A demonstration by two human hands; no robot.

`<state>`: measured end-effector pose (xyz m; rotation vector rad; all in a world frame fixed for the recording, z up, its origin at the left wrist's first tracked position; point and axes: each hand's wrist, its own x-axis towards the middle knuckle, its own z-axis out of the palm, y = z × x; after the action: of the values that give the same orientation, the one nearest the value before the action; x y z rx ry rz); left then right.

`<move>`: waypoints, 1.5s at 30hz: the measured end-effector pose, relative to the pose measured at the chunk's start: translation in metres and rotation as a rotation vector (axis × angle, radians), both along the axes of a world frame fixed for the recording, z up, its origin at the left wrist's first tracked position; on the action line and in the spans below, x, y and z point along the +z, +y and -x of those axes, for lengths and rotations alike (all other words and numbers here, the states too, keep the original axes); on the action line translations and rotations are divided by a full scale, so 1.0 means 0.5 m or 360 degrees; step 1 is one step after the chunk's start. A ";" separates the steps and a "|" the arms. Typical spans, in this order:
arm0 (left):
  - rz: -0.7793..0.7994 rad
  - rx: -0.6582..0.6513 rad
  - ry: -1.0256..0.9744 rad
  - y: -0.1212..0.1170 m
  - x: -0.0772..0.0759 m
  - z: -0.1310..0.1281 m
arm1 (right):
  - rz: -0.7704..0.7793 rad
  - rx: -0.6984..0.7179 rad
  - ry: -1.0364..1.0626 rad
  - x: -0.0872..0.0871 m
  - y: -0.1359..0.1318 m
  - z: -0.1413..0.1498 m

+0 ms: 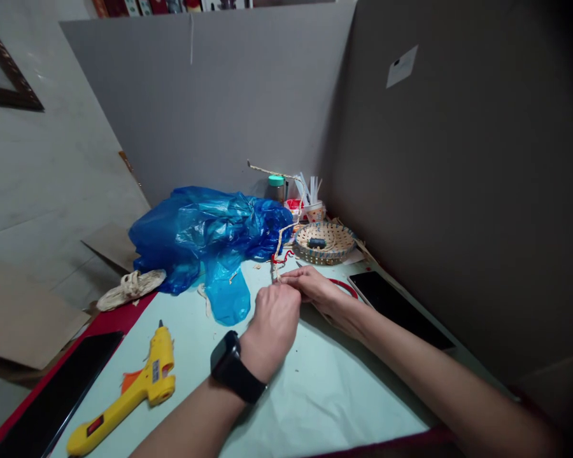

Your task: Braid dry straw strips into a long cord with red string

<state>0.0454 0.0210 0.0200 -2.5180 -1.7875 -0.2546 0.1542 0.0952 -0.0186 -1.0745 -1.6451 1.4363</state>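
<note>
Your left hand (275, 318), smartwatch (232, 366) on the wrist, is closed at the near end of the cord (279, 245); your right hand (315, 286) meets it there, fingertips together at the cord. Can't tell which one grips it; left fingers hidden behind the fist. Cord runs up from the hands, bends past the basket (325, 243) and ends in the air left of the jar (276, 188). Red string (283, 257) just beyond your hands. Blue bag (205, 232) to the left, basket beyond your right hand, spool (316, 243) in it. Yellow glue gun (153, 375) lies on the table (334, 388), left of your left forearm. Dark tablet (396, 308) lies right of your right hand.
</note>
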 end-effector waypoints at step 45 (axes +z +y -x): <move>0.1166 0.0250 -0.2336 0.134 -0.065 0.098 | -0.1309 -0.0033 -0.1881 0.077 -0.098 0.036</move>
<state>-0.0035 0.0881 -0.0123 -2.6613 -2.8016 -2.2729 0.1364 0.0460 0.0199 -1.4560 -2.6004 -0.1498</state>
